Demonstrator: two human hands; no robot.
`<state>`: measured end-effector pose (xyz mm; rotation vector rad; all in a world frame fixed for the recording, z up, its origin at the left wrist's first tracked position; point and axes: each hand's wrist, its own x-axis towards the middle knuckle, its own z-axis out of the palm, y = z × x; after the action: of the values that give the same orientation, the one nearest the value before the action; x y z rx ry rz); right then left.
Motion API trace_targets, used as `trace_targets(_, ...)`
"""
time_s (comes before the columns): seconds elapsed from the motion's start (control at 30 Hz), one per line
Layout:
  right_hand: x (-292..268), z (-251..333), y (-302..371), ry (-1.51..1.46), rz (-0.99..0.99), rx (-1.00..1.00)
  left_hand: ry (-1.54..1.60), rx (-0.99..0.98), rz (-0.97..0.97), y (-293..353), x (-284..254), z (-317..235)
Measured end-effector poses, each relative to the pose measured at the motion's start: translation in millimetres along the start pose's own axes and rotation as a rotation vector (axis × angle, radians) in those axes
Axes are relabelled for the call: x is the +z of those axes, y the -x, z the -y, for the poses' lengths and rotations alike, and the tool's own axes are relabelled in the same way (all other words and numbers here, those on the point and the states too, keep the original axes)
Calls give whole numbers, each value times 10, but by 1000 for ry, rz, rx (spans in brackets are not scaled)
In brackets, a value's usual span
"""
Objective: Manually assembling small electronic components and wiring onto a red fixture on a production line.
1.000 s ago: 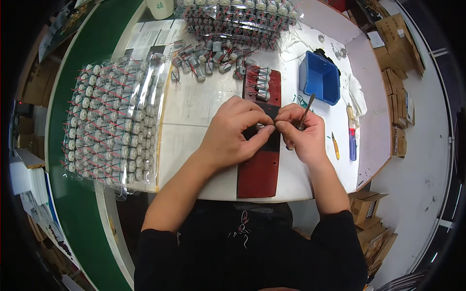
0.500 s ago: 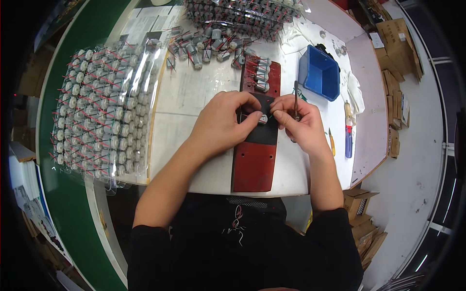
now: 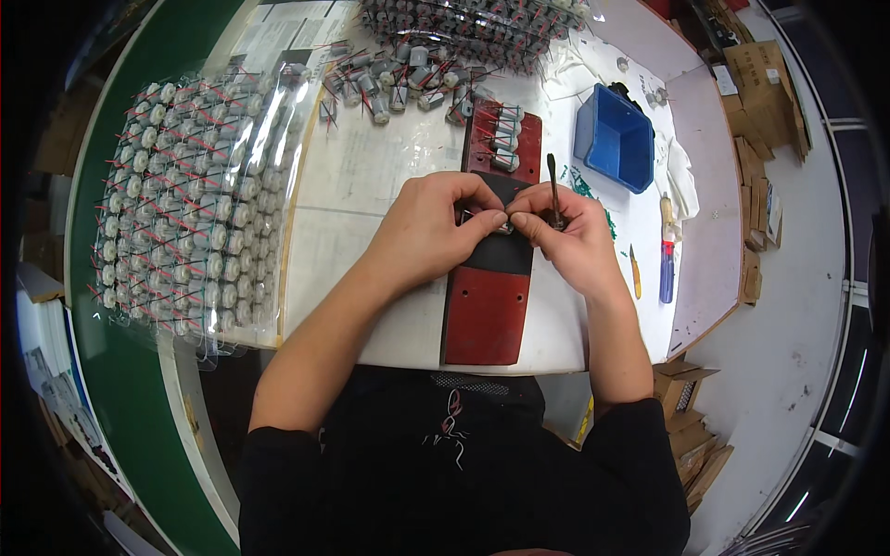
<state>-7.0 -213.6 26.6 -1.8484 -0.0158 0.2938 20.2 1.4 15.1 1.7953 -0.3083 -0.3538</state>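
My left hand (image 3: 434,227) is closed around a small silver motor (image 3: 504,228), thumb and forefinger pinching it over the black pad (image 3: 491,258) on a long red board (image 3: 484,320). The fingertips cover most of the motor. Close against it, my right hand (image 3: 573,232) has its thumb and forefinger pinched together at the motor's right side; whatever is between those tips is hidden. A slim dark metal tool (image 3: 554,185) is tucked in the right hand's fingers, its flat end pointing up. Farther up the board, several motors with red wires (image 3: 505,141) stand in a row.
Clear plastic trays of wired motors (image 3: 176,204) fill the left side, with more trays (image 3: 473,28) at the back. Loose motors (image 3: 399,79) lie piled before them. To the right are a blue bin (image 3: 614,139), a screwdriver (image 3: 667,250), a yellow-handled blade (image 3: 635,271) and green scraps (image 3: 579,181).
My right hand has moved slightly left, its fingertips now meeting the left hand's at the motor. The slim tool has tipped to a different angle. The motor is more covered.
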Motion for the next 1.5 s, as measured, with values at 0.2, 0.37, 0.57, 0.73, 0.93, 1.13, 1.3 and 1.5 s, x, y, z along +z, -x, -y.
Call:
trace_targets(0.2,2,30,-6,-33,11,32,-52,13,-13,22,0,-8)
trace_targets(0.37,44,-18,20,6,-29,-9,-39,65,-10,16,-26,57)
trace_targets(0.57,53,-23,17,75,-37,-87,-30,77,73,6,-72,68)
trace_targets(0.73,68,-6,22,69,-46,-43,-171,222,18,16,-21,103)
trace_targets(0.93,55,-46,11,-18,-39,-6,-153,142,-28,9,84,104)
trace_targets(1.13,-23,-52,17,47,-46,15,-149,105,9,4,49,111)
trace_targets(1.3,-306,51,79,235,3,-91,-114,84,43,-6,32,88)
trace_targets(1.5,-345,179,96,917,193,-316,-152,52,57,-15,22,73)
